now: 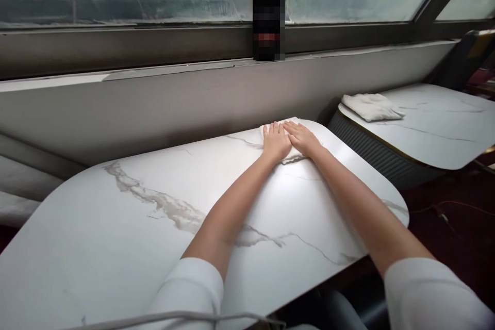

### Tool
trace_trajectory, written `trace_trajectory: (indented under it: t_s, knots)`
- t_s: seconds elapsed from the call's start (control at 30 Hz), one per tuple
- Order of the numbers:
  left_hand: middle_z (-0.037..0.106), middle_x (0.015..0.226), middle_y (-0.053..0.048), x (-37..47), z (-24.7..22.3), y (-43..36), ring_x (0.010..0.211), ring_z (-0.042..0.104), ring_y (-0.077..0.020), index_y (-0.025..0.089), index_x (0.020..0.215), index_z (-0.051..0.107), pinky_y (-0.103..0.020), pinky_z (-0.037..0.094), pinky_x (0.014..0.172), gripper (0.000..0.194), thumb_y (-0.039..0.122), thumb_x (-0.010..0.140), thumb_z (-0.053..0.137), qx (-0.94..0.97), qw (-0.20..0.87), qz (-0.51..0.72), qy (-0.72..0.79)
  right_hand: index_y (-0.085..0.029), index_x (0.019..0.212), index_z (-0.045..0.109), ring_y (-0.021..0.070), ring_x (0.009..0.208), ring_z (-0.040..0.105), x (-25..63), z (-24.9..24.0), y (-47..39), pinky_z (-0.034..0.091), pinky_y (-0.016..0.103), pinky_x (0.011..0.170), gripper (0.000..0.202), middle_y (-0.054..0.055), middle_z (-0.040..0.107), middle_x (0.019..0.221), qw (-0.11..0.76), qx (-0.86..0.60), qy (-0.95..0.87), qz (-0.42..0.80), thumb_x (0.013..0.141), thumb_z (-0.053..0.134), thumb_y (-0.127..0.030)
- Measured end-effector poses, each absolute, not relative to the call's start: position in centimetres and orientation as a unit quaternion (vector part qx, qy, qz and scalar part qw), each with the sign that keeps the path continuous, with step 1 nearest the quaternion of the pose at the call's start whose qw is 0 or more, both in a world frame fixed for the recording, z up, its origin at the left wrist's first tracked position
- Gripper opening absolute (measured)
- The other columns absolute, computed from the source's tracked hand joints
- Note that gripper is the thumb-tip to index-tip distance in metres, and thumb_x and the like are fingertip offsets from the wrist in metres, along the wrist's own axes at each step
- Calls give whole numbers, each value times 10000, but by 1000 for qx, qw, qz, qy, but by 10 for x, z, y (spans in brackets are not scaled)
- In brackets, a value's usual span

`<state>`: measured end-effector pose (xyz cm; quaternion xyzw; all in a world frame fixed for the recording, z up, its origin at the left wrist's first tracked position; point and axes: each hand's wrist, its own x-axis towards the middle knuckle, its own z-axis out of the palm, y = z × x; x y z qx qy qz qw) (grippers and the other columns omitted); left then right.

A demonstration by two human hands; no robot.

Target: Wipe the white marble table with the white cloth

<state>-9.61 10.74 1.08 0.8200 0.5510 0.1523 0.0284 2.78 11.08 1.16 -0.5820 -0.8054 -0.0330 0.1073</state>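
Both my arms reach across a white marble-patterned table (154, 237) to its far right part. Under my hands lies a white cloth (295, 120), mostly covered by them, so only its edges show. My left hand (277, 142) rests flat on the cloth with its fingers stretched forward. Beside it, my right hand (303, 139) also lies flat, its fingers pointing left and touching or nearly touching the left hand. Neither hand wraps round the cloth; both press on it from above.
A second marble-patterned table (436, 129) stands to the right, with a folded white cloth (373, 106) near its left corner. Behind runs a low wall (154, 108) under windows. A dark, pixelated object (266, 20) stands on the sill. An orange cable (464, 204) lies at right.
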Motion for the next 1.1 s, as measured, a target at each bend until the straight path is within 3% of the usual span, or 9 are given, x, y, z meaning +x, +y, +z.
trace_trajectory:
  t_s: [0.2, 0.4, 0.63, 0.7, 0.87, 1.1]
  knots:
    - [311, 1488, -175, -111, 9, 112, 1388, 249, -240, 17, 1410, 337, -424, 109, 1144, 527, 264, 954, 246, 795, 3, 161, 584, -87, 1405, 392, 180, 1375, 292, 12, 15, 122, 223, 391, 1129, 546, 98, 365, 1475, 102, -552, -827, -41, 881, 272, -181]
    - [297, 1493, -173, -129, 11, 7, 1396, 226, -256, 29, 1428, 310, -444, 109, 1148, 529, 268, 965, 218, 847, 2, 146, 512, -40, 1421, 351, 221, 1387, 255, 5, 8, -2, 229, 437, 1135, 549, 133, 332, 1483, 117, -565, -815, -57, 921, 226, -230]
    - [263, 1505, -160, -192, 20, -132, 1412, 156, -276, 47, 1435, 307, -488, 97, 1148, 536, 286, 963, 222, 897, 10, 116, 426, -122, 1494, -88, 248, 1398, 215, -42, 6, -156, 268, 513, 1120, 740, 106, 275, 1506, 149, -510, -843, -87, 884, 319, -226]
    - [262, 1507, -154, -208, 18, -134, 1413, 156, -272, 46, 1437, 301, -486, 98, 1149, 539, 295, 964, 228, 896, 9, 111, 431, -86, 1497, -27, 259, 1398, 214, -56, 6, -156, 255, 518, 1118, 717, 127, 287, 1500, 138, -501, -850, -89, 880, 318, -205]
    - [265, 1510, -148, -230, 12, -47, 1404, 202, -243, 49, 1436, 297, -451, 100, 1155, 532, 282, 961, 248, 864, 12, 100, 494, -10, 1410, 359, 257, 1387, 257, -90, 7, -61, 208, 479, 1127, 553, 154, 330, 1479, 115, -535, -835, -59, 900, 256, -195]
    - [328, 1489, -127, -269, 13, 101, 1385, 260, -211, 77, 1409, 349, -428, 128, 1149, 484, 231, 958, 260, 795, -9, 118, 595, -22, 1390, 395, 230, 1366, 306, -152, 13, 101, 194, 426, 1120, 529, 150, 385, 1459, 135, -550, -823, -31, 894, 292, -174]
